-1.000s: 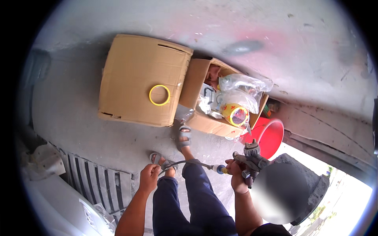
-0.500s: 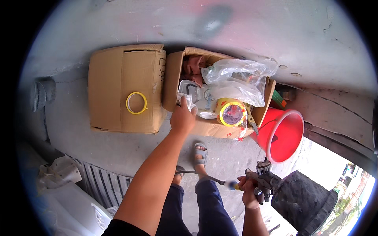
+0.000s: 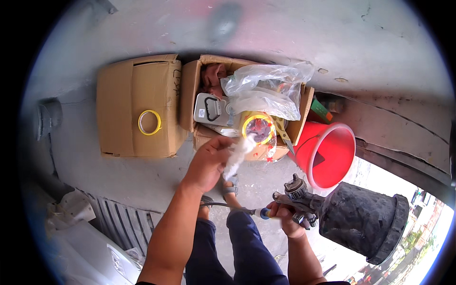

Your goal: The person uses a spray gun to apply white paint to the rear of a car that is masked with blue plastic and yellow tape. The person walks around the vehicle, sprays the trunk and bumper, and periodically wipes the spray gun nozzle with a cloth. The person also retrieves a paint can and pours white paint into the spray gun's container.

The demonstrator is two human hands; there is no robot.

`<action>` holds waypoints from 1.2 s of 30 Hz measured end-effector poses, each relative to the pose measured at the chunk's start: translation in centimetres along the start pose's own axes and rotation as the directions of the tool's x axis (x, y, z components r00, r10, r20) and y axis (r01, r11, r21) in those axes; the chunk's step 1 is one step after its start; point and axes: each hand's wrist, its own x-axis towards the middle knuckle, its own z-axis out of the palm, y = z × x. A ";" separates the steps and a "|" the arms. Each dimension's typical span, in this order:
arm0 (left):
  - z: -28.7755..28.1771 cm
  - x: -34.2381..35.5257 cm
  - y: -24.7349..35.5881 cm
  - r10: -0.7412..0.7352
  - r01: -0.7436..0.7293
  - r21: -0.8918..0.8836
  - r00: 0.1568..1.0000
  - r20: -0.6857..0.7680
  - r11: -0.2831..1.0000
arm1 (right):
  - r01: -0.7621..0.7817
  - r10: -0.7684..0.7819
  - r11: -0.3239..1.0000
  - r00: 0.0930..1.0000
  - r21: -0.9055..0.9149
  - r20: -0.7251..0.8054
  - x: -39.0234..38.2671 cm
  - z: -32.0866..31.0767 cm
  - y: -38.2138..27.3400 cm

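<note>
My left hand [image 3: 209, 160] is closed, pinching a crumpled white tissue [image 3: 239, 153] in front of the open cardboard box [image 3: 189, 95]. My right hand [image 3: 288, 219] grips a spray gun [image 3: 304, 202] by its handle. A large dark, paint-crusted cup [image 3: 363, 219] is attached to the gun and points to the right. From the handle's lower end a thin dark hose [image 3: 223, 205] runs left, past a blue and yellow fitting. Inside the open box lie a clear-lidded container [image 3: 211, 109], a wide roll of tape [image 3: 259, 127], scissors [image 3: 283, 134] and clear plastic bags [image 3: 268, 85].
A closed cardboard box [image 3: 116, 109] stands at the left with a yellow tape roll [image 3: 149, 122] on top. To the right a red bucket [image 3: 304, 147] lies tipped. Lower left is a slatted grate [image 3: 121, 221]. A grey wall [image 3: 166, 28] rises behind the boxes.
My left hand has drawn back out of the open box toward me, bringing the white tissue. The spray gun in my right hand has shifted slightly left and up.
</note>
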 end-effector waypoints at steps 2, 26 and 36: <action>1.5 -2.1 -0.3 -0.087 0.085 0.024 0.990 0.111 0.996 | 0.034 -0.035 0.999 0.998 0.027 0.044 -0.1 0.8 -0.4; 4.6 -14.3 7.3 0.215 -0.004 0.915 0.972 -0.091 0.403 | 0.090 0.021 0.948 0.940 -0.306 0.342 -0.6 6.5 -2.0; 0.5 -21.8 8.8 0.591 -0.511 0.847 0.732 0.341 0.144 | 0.140 0.041 0.944 0.849 -0.298 0.527 -1.1 9.7 -3.0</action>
